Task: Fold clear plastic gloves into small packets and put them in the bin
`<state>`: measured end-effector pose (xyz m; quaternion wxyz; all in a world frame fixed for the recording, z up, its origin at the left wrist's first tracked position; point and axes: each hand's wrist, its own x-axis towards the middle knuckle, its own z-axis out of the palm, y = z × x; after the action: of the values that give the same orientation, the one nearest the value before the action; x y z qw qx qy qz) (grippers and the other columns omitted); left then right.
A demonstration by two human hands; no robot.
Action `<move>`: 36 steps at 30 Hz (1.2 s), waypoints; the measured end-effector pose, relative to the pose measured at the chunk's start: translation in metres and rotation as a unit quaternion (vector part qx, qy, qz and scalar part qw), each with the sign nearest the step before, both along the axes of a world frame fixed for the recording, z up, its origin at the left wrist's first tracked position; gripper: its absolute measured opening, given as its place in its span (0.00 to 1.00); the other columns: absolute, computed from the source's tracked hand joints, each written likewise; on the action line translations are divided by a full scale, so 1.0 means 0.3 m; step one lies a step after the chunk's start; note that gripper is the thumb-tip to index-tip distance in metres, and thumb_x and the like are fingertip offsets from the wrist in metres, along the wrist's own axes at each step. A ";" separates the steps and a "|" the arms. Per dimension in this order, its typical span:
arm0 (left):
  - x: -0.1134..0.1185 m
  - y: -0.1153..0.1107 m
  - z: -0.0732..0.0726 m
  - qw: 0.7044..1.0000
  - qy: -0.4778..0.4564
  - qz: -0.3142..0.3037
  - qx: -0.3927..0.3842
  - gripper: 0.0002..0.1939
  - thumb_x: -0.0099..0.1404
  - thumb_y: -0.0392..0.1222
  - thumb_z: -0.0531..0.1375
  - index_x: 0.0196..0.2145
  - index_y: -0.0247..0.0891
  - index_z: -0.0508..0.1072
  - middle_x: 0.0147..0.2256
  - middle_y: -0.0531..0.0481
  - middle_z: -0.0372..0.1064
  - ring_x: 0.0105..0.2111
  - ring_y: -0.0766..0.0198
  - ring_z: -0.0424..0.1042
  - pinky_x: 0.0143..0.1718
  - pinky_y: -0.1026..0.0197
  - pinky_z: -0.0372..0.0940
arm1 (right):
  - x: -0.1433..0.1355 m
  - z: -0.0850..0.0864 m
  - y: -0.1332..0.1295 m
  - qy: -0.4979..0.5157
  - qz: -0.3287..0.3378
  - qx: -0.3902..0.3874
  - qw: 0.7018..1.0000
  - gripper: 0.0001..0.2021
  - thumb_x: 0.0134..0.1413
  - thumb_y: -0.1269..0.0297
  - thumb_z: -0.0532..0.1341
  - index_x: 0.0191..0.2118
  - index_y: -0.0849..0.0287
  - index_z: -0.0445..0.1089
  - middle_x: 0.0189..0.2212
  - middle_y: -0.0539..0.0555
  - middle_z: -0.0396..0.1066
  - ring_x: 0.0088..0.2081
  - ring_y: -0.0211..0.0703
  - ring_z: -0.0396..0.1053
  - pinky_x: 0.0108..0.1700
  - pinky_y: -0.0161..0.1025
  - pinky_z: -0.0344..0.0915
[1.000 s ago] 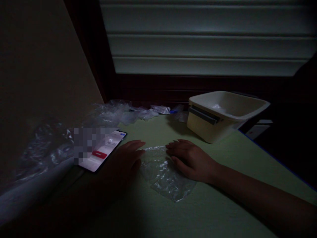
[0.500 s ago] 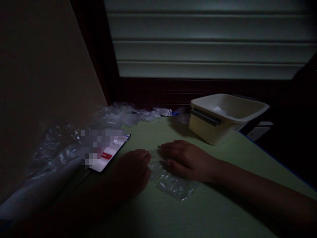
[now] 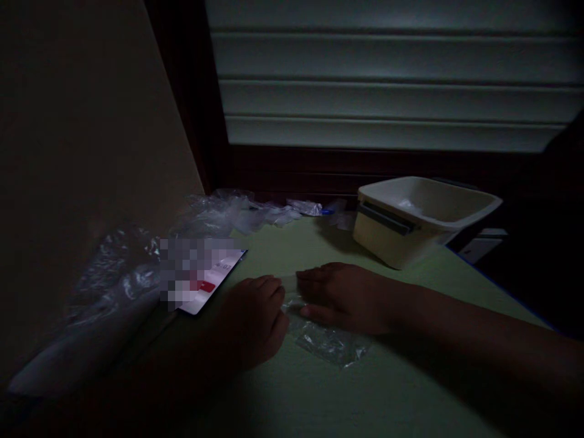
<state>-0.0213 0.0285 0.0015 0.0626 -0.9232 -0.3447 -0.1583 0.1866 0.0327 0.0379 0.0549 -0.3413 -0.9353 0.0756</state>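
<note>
A crinkled clear plastic bag (image 3: 335,345) lies on the green tabletop (image 3: 365,395). My left hand (image 3: 260,319) is at the bag's left edge, its fingers curled and closed; the dim light hides how much plastic is between them. My right hand (image 3: 340,295) rests palm down over the upper part of the bag, its fingers stretched toward my left hand. A narrow strip of the plastic shows between the two hands.
A lit phone (image 3: 205,292) lies left of my left hand. Crumpled clear plastic (image 3: 118,267) runs along the left wall and back edge. A cream bin (image 3: 387,240) with plastic inside stands at the back right. Beyond its corner is a white object (image 3: 483,243).
The whole view has shifted slightly, so the phone, bin and hands appear a little further right. Both hands remain at the bag, in nearly the same pose.
</note>
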 end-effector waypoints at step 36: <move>-0.007 0.032 -0.015 0.998 -0.050 -0.004 -0.032 0.15 0.66 0.37 0.47 0.40 0.34 0.72 0.45 0.42 0.71 0.45 0.56 0.70 0.47 0.52 0.67 | 0.224 -0.200 0.040 0.311 -0.227 -0.004 0.923 0.10 0.53 0.60 0.62 0.39 0.59 0.74 0.39 0.59 0.69 0.42 0.49 0.69 0.46 0.47 0.65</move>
<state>-0.0233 0.0380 -0.0031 0.0146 -0.9170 -0.3484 -0.1937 0.2538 0.0447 -0.0222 0.3575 -0.5036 -0.7685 0.1673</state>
